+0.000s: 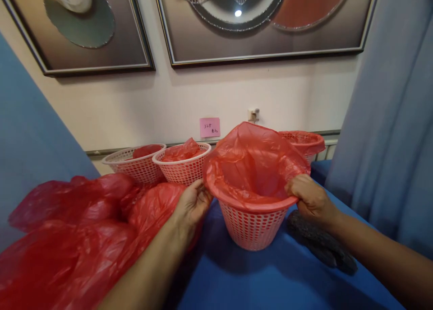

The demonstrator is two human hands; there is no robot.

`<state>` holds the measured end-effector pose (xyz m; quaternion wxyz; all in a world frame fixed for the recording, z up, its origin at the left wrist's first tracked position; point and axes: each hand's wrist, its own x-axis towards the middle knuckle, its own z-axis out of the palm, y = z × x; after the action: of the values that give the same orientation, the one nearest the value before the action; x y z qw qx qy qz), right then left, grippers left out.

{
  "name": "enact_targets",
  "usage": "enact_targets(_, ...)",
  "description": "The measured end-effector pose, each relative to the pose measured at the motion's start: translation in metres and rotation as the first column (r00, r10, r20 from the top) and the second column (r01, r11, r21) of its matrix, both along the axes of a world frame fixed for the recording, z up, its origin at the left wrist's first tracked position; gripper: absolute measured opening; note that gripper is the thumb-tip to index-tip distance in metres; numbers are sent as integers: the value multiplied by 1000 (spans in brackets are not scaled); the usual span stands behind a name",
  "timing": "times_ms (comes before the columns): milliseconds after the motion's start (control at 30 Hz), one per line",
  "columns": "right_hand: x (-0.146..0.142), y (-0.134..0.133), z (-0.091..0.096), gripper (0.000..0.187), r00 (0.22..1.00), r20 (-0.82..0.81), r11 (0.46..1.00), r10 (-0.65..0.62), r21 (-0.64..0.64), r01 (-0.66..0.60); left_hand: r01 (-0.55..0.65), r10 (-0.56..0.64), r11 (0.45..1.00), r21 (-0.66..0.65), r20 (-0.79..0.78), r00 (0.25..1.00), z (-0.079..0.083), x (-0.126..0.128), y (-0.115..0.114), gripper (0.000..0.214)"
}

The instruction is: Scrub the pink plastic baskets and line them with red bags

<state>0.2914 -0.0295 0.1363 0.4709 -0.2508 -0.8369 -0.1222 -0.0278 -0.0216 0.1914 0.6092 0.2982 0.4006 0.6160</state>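
A white perforated plastic basket (254, 226) is lined with a red plastic bag (253, 163). The bag's edge is folded over much of the rim, while its far side stands up above it. At the right of the rim, my right hand (309, 197) is closed in a fist on the bag's edge. My left hand (194, 201) is at the left of the rim with its fingers bent against the bag; its fingertips are partly hidden. The basket's lower end is over the blue-covered surface (237, 283), and I cannot tell whether it touches.
A heap of red plastic bags (77, 238) lies at the left. Behind stand a lined basket (182, 165), another basket (131, 165) and a third basket (302, 143). A dark grey bundle (321, 242) lies at the right. Blue curtains (395, 120) hang at the sides.
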Motion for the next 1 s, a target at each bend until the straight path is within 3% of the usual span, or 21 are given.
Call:
enact_targets(100,9,4,4,26,994,-82,997,66,-45,-69,-25,24,1000,9,58,998,-1,11,-2,15)
enact_targets(267,21,7,3,27,985,-165,991,58,-106,-77,-53,52,998,18,34,998,-18,19,-17,6)
enact_targets(333,23,7,2,29,983,-179,992,44,-108,-64,-76,78,994,76,-14,997,-19,14,-22,17)
enact_targets(467,24,8,0,29,983,-180,994,25,-97,-43,-245,316,914,324,-188,930,-1,7,-30,32)
enact_targets(533,23,9,0,29,984,-179,994,25,-97,-43,-233,396,874,427,-347,850,11,9,-35,35)
enact_targets(600,22,10,0,29,982,-187,995,26,-87,-43,-117,357,888,445,-505,786,19,12,-38,44)
enact_targets(667,21,11,-1,28,980,-197,996,33,-75,-48,-19,283,907,420,-577,766,23,13,-36,37)
enact_targets(733,22,11,-1,27,978,-204,995,50,-69,-66,-29,248,922,387,-530,811,22,9,-26,26)
enact_targets(833,24,10,-2,27,975,-205,990,81,-94,-102,-120,182,972,204,-323,929,13,-1,-5,18)
enact_targets(933,27,9,-3,27,974,-196,982,111,-126,-138,-26,29,1000,15,-236,971,-3,-6,10,4)
enact_targets(1000,28,9,-2,26,973,-192,977,126,-146,-155,68,-71,998,-20,-262,962,-15,-6,14,6)
